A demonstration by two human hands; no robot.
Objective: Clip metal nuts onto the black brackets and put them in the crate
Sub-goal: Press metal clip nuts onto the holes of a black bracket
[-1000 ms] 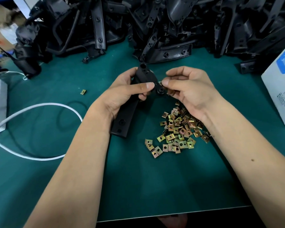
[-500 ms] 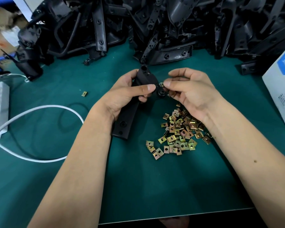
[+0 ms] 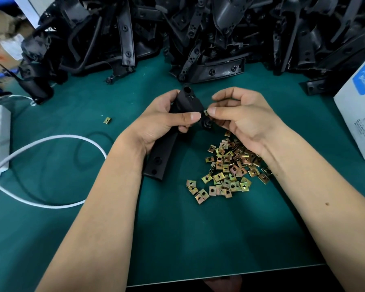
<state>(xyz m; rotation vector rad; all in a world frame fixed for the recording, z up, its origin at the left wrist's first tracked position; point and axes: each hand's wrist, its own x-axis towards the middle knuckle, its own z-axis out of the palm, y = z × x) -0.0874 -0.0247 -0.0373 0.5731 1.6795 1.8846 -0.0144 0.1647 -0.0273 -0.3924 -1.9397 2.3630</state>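
My left hand (image 3: 164,123) grips a black bracket (image 3: 167,148) above the green mat (image 3: 198,239); my right hand (image 3: 240,119) pinches a metal nut (image 3: 205,112) against its upper end. The white box (image 3: 360,114) at right bears a blue logo, its print unreadable. Loose nuts (image 3: 228,171) lie under my right wrist, with piled brackets (image 3: 198,34) behind.

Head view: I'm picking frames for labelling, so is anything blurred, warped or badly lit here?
Head view: the hands, bracket and pile of nuts look sharp; the far left edge is smeared; wide-angle bending curves the table edge; soft arm shadows fall on the green mat; mild sheen, no harsh glare, on the black parts pile.
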